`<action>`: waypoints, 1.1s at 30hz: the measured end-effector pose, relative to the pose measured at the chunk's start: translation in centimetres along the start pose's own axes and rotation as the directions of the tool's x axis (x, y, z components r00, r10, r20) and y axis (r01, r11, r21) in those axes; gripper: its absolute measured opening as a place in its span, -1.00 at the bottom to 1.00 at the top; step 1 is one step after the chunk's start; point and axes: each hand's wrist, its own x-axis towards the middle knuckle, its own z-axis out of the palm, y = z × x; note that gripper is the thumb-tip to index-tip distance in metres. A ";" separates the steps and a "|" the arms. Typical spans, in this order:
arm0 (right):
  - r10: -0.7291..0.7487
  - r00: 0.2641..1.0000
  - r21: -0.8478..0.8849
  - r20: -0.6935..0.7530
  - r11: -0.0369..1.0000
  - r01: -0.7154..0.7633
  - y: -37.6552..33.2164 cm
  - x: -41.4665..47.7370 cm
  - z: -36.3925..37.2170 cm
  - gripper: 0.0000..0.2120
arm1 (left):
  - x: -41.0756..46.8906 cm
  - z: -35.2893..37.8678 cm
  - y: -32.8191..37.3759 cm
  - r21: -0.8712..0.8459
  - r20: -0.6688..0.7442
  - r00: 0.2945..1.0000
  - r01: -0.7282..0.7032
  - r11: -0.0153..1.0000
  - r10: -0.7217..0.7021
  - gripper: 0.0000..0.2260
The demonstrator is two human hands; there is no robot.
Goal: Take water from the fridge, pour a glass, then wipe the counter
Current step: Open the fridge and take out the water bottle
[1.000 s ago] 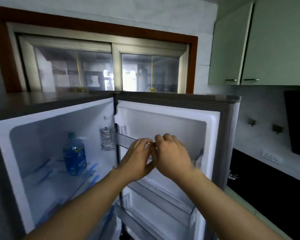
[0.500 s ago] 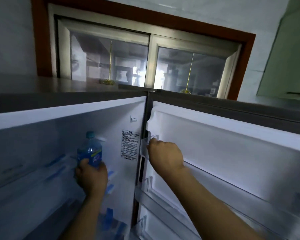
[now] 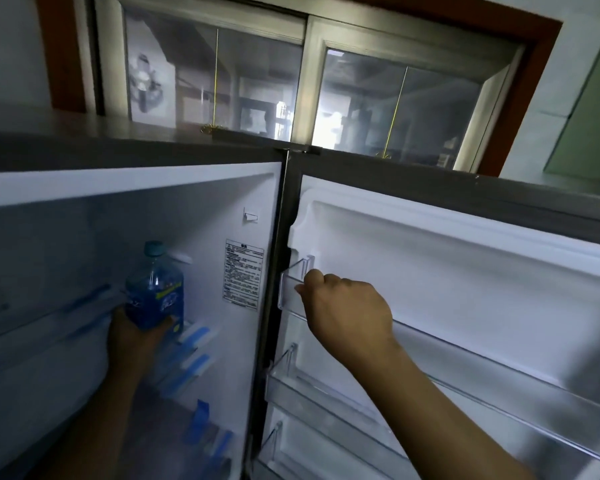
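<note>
Left hand (image 3: 136, 336) was wrapped around the base of the water bottle (image 3: 155, 292), which stood on the fridge shelf (image 3: 59, 327); right hand (image 3: 343, 313) gripped the door rack (image 3: 290, 289). Lifting out, pouring and wiping all remained.

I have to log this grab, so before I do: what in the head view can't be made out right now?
- Left hand: fingers hidden behind the blue water bottle, so the grip's far side is unseen.
- Bottle label print: blurred, unreadable.
- Sticker on the fridge wall: text too small.
- Right hand: fingertips hidden by its own knuckles at the top door shelf.
- Lower door shelves: cut off by the frame's bottom edge.
- Glass and counter: not in view.
</note>
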 end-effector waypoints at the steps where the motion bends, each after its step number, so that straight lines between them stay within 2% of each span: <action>1: -0.007 1.000 0.011 -0.006 1.000 0.007 0.4 -0.1 0.2 -0.66 | -0.3 0.0 0.4 0.009 -0.009 1.000 0.004 1.000 -0.004 -0.40; 9: -0.042 0.999 0.069 -0.025 0.997 0.044 3.0 -0.5 1.0 -0.66 | -6.9 2.0 4.9 -0.073 0.085 0.992 -0.084 0.994 0.090 -0.47; 13: -0.062 0.997 0.137 -0.036 0.988 0.066 4.0 -0.6 1.5 -0.66 | -12.2 2.3 6.8 -0.106 0.148 0.984 -0.083 0.991 0.098 -0.49; 19: -0.063 0.997 0.198 -0.049 0.978 0.072 4.6 -0.6 2.2 -0.66 | -18.5 1.7 8.9 -0.124 0.142 0.986 -0.071 0.990 0.089 -0.53; 27: -0.009 0.997 0.256 0.075 0.966 -0.011 2.8 -0.6 1.1 -0.62 | -23.5 -2.6 10.5 -0.014 0.096 0.989 -0.109 0.994 0.110 -0.52; 30: -0.032 0.996 0.298 0.089 0.955 0.004 2.0 -0.9 -0.1 -0.59 | -24.5 -4.8 11.2 0.015 0.098 0.989 -0.116 0.993 0.114 -0.51; 33: -0.096 0.974 0.248 0.203 0.968 0.044 0.9 -1.9 -3.2 -0.57 | -25.1 -6.9 11.6 -0.001 0.126 0.984 -0.124 0.992 0.123 -0.51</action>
